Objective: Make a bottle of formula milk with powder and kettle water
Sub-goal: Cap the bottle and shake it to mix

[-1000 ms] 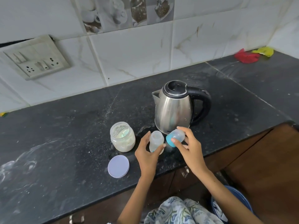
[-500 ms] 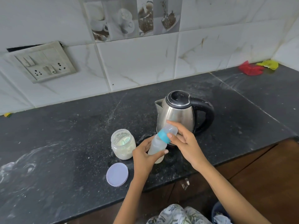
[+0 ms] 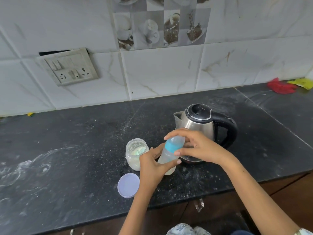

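Head view: feeding bottle (image 3: 167, 157) tilted in front of the kettle, base near the worktop's front edge, top leaning up and right; whether base touches worktop or hangs just above, cannot tell. Pale cloudy liquid low inside. Blue collar (image 3: 171, 146) screwed at the neck, clear cap (image 3: 177, 140) above it. Left hand (image 3: 152, 168) wrapped round the lower body of the bottle, thumb across its front. Right hand (image 3: 198, 146) curled over the top, fingers over the cap and thumb beneath the collar.

Steel kettle (image 3: 196, 128) with black lid and black handle standing just behind the hands, spout to the left, handle toward the right edge. Open powder jar (image 3: 136, 154) upright, just left of the left hand, holding whitish powder. Lilac lid (image 3: 128, 185) lying flat near the front edge, below the jar, apart from it. Black stone worktop (image 3: 67, 150) dusted with white streaks and specks. Red cloth (image 3: 281, 87) and yellow cloth (image 3: 302, 83) at the far right corner against the tiled wall. Switch plate (image 3: 71, 67) tilted on the wall, upper left.
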Motion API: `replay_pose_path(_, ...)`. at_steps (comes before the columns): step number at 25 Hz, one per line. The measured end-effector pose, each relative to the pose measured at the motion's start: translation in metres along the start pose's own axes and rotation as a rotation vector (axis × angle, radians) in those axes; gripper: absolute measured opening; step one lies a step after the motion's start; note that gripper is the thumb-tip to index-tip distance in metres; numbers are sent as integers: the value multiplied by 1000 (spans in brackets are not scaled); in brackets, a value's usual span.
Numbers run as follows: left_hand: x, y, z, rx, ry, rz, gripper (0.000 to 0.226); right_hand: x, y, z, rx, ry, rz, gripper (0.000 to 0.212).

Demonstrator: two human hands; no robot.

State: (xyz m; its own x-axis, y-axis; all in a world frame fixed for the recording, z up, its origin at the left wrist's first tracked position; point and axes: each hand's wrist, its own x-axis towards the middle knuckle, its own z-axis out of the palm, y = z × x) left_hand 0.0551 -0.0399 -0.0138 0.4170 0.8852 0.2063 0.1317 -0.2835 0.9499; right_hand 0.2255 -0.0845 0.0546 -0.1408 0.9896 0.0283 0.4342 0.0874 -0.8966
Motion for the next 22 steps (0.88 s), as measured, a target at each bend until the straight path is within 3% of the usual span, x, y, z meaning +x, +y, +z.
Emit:
replay_pose_path(7, 6, 7, -10, -90, -90, -16, 49, 0, -6, -11, 223, 41, -21, 60)
replay_pose_path(11, 6, 12, -9, -90, -38, -19, 45, 3, -9, -16, 251, 79, -52, 62)
replay_pose_path(19, 5, 20, -7, -96, 44, 68, 42, 4, -11, -4, 140, 160, -37, 64)
replay_pose_path(22, 4, 25, -6, -101, 80, 104, 42, 6, -12, 15, -95, 394, 76, 61)
